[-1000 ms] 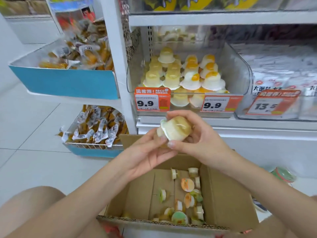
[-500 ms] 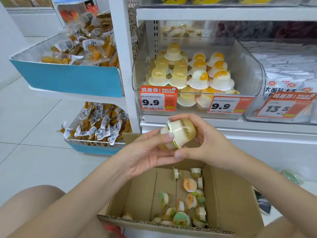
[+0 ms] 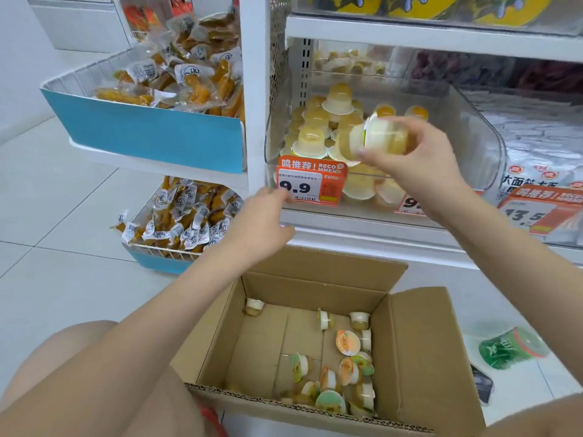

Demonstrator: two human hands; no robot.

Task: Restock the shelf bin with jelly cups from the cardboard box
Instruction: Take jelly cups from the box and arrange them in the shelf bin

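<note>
My right hand (image 3: 407, 152) grips a yellow jelly cup (image 3: 380, 137), lid facing left, right at the front wall of the clear shelf bin (image 3: 473, 146). Inside the bin stand several yellow jelly cups (image 3: 310, 138), stacked upside down. My left hand (image 3: 262, 222) hovers with relaxed fingers and holds nothing, below the orange 9.9 price tag (image 3: 310, 184). The open cardboard box (image 3: 419, 348) sits on the floor below, with several loose jelly cups (image 3: 347, 342) lying along its right side.
A blue-fronted basket (image 3: 148, 130) of packed yellow snacks hangs at the left, a lower basket (image 3: 179, 222) beneath it. White packets (image 3: 542, 159) fill the bin to the right. A green packet (image 3: 511, 348) lies on the floor right of the box.
My right hand has lifted the jelly cup up from in front of the box to the bin's front. My left hand let go of the cup and dropped away to the left.
</note>
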